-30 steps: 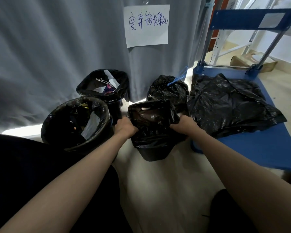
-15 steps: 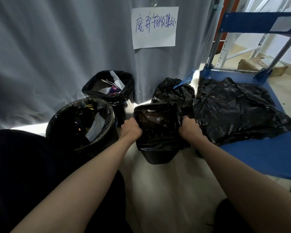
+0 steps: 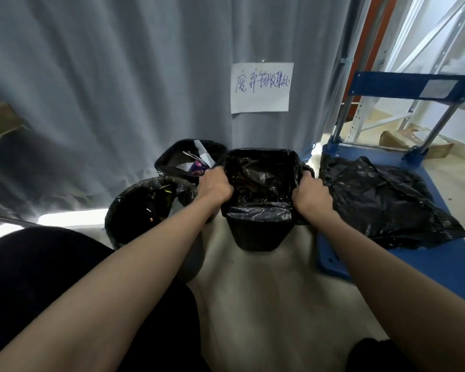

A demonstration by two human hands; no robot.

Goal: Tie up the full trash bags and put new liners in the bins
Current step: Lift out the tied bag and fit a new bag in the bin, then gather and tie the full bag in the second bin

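A grey curtain (image 3: 105,89) fills the back of the view, hanging in folds down to the pale floor (image 3: 266,304). At the right stands a blue cart (image 3: 440,264) with an upright handle frame; its deck lies flat on the floor. A heap of loose black bags (image 3: 381,200) is spread across the deck, one corner drooping toward the cart's front edge.

Left of centre sits a round bin (image 3: 134,210) lined in black plastic, with dark rubbish inside. Just behind it, against the curtain, is a second bin (image 3: 172,162), also lined, holding white paper and something purple.

The square bin (image 3: 255,234) is in the middle, between the round bin and the cart, tilted so its mouth faces the camera. A black liner (image 3: 261,175) sits inside it and folds over the rim, the near edge turned down over the front wall. Whether the bin rests on the floor or is lifted I cannot tell.

A white sign (image 3: 262,88) with blue handwriting is fixed to the curtain above the square bin.

The left hand (image 3: 215,185) grasps the bin's left rim, fingers curled over the liner. The right hand (image 3: 310,194) grasps the right rim the same way, fingers hooked over the plastic. Both bare forearms reach out from the bottom of the view.
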